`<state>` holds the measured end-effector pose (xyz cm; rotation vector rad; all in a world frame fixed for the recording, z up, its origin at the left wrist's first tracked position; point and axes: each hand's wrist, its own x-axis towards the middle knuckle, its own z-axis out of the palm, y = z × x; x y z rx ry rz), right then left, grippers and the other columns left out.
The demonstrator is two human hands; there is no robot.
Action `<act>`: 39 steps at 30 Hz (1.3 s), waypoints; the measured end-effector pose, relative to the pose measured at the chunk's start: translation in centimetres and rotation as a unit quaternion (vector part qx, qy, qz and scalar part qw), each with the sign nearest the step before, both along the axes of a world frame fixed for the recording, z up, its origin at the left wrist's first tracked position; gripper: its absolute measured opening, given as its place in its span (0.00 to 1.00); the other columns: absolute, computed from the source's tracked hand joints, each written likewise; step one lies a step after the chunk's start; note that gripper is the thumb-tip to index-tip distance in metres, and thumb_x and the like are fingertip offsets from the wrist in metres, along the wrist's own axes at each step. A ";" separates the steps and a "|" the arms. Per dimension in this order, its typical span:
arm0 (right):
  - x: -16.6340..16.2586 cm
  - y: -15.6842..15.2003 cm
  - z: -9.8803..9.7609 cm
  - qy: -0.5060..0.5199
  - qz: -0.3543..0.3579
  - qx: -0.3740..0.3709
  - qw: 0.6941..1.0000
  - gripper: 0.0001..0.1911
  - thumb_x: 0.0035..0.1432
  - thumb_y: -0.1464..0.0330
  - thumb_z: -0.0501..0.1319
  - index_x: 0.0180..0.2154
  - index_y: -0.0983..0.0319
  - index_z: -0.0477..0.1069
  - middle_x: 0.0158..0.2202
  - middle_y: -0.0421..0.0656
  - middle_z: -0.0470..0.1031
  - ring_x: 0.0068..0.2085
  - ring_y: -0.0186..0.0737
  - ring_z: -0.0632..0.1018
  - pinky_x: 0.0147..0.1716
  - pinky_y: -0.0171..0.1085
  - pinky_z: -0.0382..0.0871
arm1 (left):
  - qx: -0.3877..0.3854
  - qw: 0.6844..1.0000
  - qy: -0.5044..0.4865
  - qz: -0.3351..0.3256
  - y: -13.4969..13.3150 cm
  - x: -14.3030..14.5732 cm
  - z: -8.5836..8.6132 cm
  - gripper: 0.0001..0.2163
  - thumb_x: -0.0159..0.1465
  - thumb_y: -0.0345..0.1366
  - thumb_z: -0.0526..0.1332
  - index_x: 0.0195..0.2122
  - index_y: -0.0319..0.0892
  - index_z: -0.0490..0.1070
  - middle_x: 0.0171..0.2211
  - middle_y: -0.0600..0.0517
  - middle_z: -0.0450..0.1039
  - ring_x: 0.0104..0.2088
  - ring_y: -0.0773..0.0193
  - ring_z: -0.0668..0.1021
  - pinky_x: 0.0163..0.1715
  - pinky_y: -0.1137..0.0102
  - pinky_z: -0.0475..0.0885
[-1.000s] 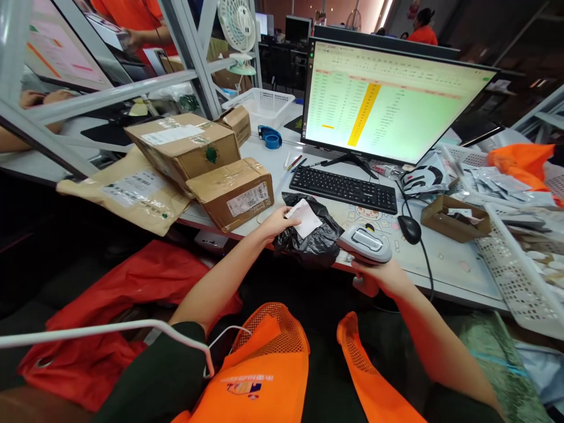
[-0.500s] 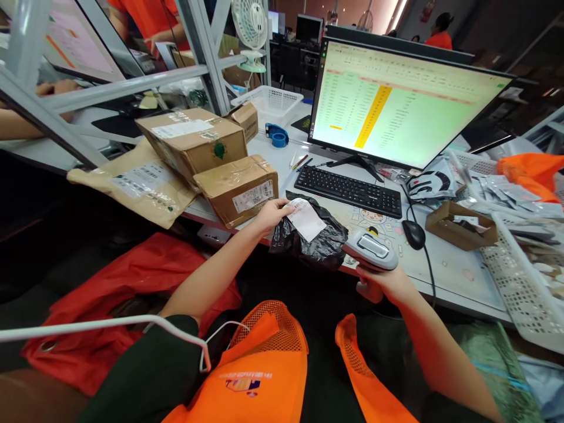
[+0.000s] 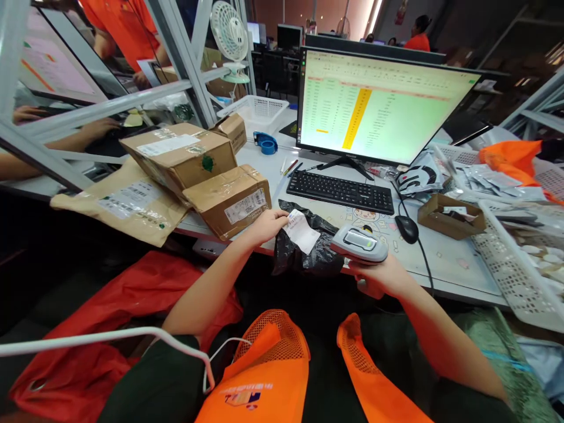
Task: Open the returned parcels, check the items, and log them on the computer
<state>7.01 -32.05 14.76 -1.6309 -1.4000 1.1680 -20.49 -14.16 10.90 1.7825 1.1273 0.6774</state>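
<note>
Scanning appears to be in hand: the left hand (image 3: 268, 228) pinches a white paper slip (image 3: 304, 232) over a black plastic bag (image 3: 324, 258) at the counter's (image 3: 269, 167) front edge; the right hand (image 3: 382, 276), apart, grips a barcode scanner (image 3: 360, 244). The next move calls for a flat slip.

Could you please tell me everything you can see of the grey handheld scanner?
The scanner has a rounded, plastic-looking grey head with a paler framed panel on top. The right hand grips it by the handle below the head, mostly hiding that handle. It is held over the front edge of the desk, its nose pointing left, toward the black plastic bag. Whether the nose touches the bag is hard to tell.
</note>
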 end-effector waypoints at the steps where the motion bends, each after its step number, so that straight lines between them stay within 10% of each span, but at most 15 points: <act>1: 0.7 -0.4 0.0 0.002 -0.015 -0.004 1.000 0.28 0.49 0.60 0.73 0.52 0.63 0.81 0.28 0.43 0.80 0.29 0.41 0.77 0.31 0.38 0.75 | -0.027 1.000 0.006 0.001 0.5 0.1 -0.1 0.17 0.58 0.48 0.62 0.35 0.39 0.84 0.31 0.49 0.81 0.32 0.58 0.79 0.30 0.69 0.71; 8: 14.3 -1.8 -3.4 -0.033 -0.265 -0.077 0.961 0.14 0.44 0.63 0.70 0.35 0.62 0.76 0.25 0.44 0.77 0.25 0.41 0.77 0.22 0.37 0.72 | -0.050 0.997 -0.064 0.004 3.7 0.3 -2.3 0.26 0.50 0.59 0.70 0.35 0.37 0.81 0.31 0.47 0.81 0.31 0.58 0.78 0.29 0.70 0.70; 16: 26.7 -5.6 -7.5 -0.151 -0.410 0.001 0.899 0.10 0.60 0.58 0.65 0.36 0.58 0.77 0.41 0.56 0.82 0.43 0.54 0.83 0.41 0.46 0.80 | 0.049 0.995 -0.003 0.082 4.4 -2.0 -7.6 0.33 0.51 0.61 0.67 0.46 0.36 0.81 0.34 0.45 0.81 0.34 0.55 0.79 0.37 0.65 0.74; 22: 23.7 1.1 -6.2 -0.449 -0.403 0.049 0.796 0.18 0.64 0.63 0.56 0.43 0.66 0.81 0.45 0.62 0.81 0.52 0.62 0.80 0.53 0.56 0.73 | 0.116 0.987 0.035 0.107 3.9 -2.2 -10.4 0.27 0.58 0.58 0.62 0.45 0.38 0.79 0.33 0.48 0.78 0.35 0.55 0.78 0.41 0.63 0.74; 29: 16.7 16.6 -9.5 -0.470 -0.151 0.122 0.861 0.27 0.66 0.67 0.56 0.62 0.71 0.73 0.63 0.59 0.75 0.63 0.56 0.71 0.64 0.51 0.62 | 0.146 0.982 0.035 0.112 3.4 -2.4 -10.5 0.21 0.61 0.54 0.60 0.41 0.41 0.79 0.33 0.47 0.79 0.34 0.56 0.79 0.39 0.64 0.75; 39: 14.3 18.4 -11.1 -0.517 -0.091 0.142 0.839 0.30 0.69 0.66 0.52 0.67 0.74 0.67 0.59 0.64 0.75 0.64 0.62 0.66 0.62 0.55 0.56 | 0.141 0.982 0.011 0.128 3.4 -2.8 -10.2 0.18 0.61 0.53 0.60 0.32 0.42 0.76 0.34 0.45 0.81 0.38 0.52 0.81 0.44 0.61 0.77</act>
